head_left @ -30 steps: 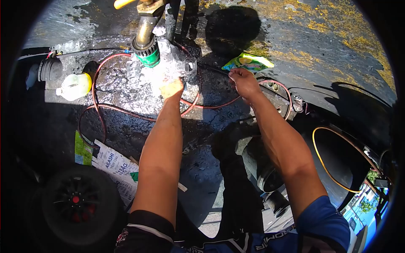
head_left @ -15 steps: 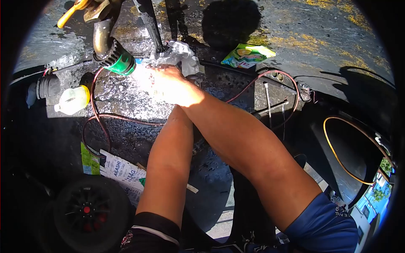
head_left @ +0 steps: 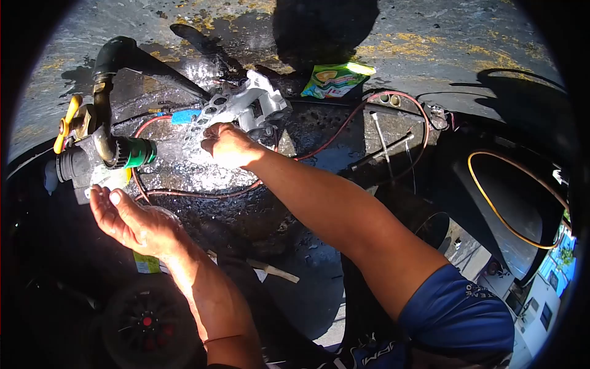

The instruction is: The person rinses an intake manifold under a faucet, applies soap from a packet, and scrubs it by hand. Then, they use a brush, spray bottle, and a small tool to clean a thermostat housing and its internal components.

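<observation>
My right hand has its fingers curled on the near edge of a silver cast-metal part with round openings. Splashing water and glare cover some of that part. To the left, my left hand is raised palm up, wet, fingers stretched and holding nothing. Just above it, a tap with a yellow lever ends in a green and black hose connector. Water shoots from the connector toward the metal part and my right hand. A blue brush-like piece lies beside the part.
A red hose loops over the wet ground. At the right are a cross-shaped lug wrench and a green pouch. A pale bottle is partly behind my left hand. A wheel stands in shadow at lower left.
My left hand has come away from beside my right hand and moved left, below the tap. The view has shifted, the glare has shrunk, and the metal part shows more clearly.
</observation>
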### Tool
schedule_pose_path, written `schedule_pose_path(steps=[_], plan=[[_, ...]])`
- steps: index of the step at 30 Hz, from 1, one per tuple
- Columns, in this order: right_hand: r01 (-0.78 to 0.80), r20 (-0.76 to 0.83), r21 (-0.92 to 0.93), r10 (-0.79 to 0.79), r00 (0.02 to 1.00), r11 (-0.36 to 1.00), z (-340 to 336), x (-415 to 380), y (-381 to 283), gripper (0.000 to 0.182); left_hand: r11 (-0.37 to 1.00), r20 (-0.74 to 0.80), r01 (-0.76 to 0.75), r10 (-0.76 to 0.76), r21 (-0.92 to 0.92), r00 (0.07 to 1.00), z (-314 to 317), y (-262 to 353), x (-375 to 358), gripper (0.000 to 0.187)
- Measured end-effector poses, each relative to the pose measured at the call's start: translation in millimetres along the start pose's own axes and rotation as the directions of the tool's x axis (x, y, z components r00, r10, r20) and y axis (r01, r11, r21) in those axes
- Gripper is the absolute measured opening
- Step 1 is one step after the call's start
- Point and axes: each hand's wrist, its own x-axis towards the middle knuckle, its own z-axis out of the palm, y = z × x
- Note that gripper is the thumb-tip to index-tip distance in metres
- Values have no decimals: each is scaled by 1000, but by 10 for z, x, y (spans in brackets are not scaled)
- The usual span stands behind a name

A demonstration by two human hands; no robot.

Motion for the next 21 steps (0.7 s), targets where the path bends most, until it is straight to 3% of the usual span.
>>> schedule_pose_path(steps=[1, 2, 3, 5, 6, 7, 8, 9, 10, 11, 12, 14, 15, 16, 17, 18, 20, 21], plan=[[101, -94, -39, -105, 990, 994, -173, 52, 229, 40, 973, 167, -231, 224, 22, 960, 246, 492, 156, 48], [105, -289, -242, -175, 941, 965, -453, 9, 356, 42, 877, 285, -437, 375, 200, 882, 463, 800, 248, 53], [200, -449, -256, -299, 842, 946, -753, 27, 606, 51, 704, 421, -623, 479, 339, 770, 642, 983, 327, 58], [-29, -724, -444, -340, 600, 895, -1437, 90, 1131, 54, 540, 609, -631, 251, 557, 752, 868, 1109, 421, 65], [-187, -808, -273, -119, 577, 944, -1804, -51, 1130, 55, 425, 627, -688, 299, 588, 720, 928, 1034, 495, 66], [-256, -817, -254, -65, 573, 933, -2230, 19, 1466, 54, 436, 593, -627, 231, 646, 771, 983, 1057, 487, 56], [-345, -846, -277, -58, 530, 897, -2520, -23, 1562, 54, 575, 622, -632, 253, 520, 741, 908, 890, 559, 50], [-433, -871, -292, -50, 489, 853, -2735, -75, 1631, 53, 702, 715, -644, 279, 304, 641, 690, 634, 867, 44], [-440, -822, -402, -105, 559, 803, -2962, -74, 1713, 53, 807, 795, -585, 300, 84, 528, 469, 380, 1175, 39], [-432, -761, -508, -154, 630, 745, -3128, -35, 1775, 53, 829, 816, -547, 395, -119, 421, 430, 359, 1346, 31], [-423, -769, -481, -138, 624, 768, -3190, -6, 1785, 55, 827, 821, -469, 482, -311, 306, 391, 338, 1518, 23], [-363, -753, -463, -143, 642, 808, -3277, 51, 1880, 56, 693, 666, -495, 696, -524, 270, 666, 352, 1438, 31], [-351, -722, -513, -172, 671, 783, -3250, 57, 1899, 55, 728, 664, -473, 669, -496, 335, 592, 345, 1384, 29], [-228, -692, -431, -158, 704, 873, -3221, 79, 1943, 54, 762, 659, -446, 639, -470, 398, 545, 364, 1304, 39], [-101, -661, -328, -152, 735, 939, -3193, 107, 1975, 52, 762, 602, -526, 634, -378, 486, 347, 429, 1066, 38], [-110, -715, -380, -216, 665, 918, -3144, 150, 2010, 52, 759, 532, -589, 631, -277, 564, 187, 506, 723, 38], [-158, -791, -480, -347, 504, 863, -3052, 213, 2077, 52, 823, 458, -547, 550, -156, 698, 220, 483, -123, 42], [-224, -904, -349, -264, 337, 910, -3045, 269, 2111, 53, 879, 461, -457, 466, -138, 755, 250, 390, -614, 45]])
